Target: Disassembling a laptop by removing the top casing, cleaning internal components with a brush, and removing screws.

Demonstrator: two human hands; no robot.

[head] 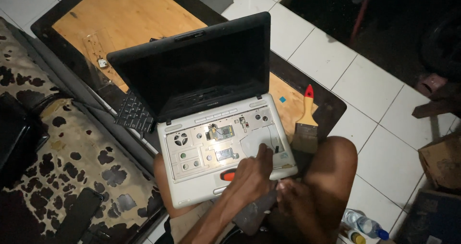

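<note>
left hand [252, 169] on open laptop [211, 124] | paintbrush [306, 121] beside laptop

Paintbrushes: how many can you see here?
1. The paintbrush lies on the wooden board, right of the laptop and above the knee. Others may be hidden in the dark areas.

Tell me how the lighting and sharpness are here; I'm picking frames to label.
Head view: bright light falls on the laptop and white floor tiles; the upper right and lower left sink into near-black shadow. The left hand on the open laptop base is lit, slightly soft; the right hand is dim and blurred. The dark screen shows no glare.
</note>
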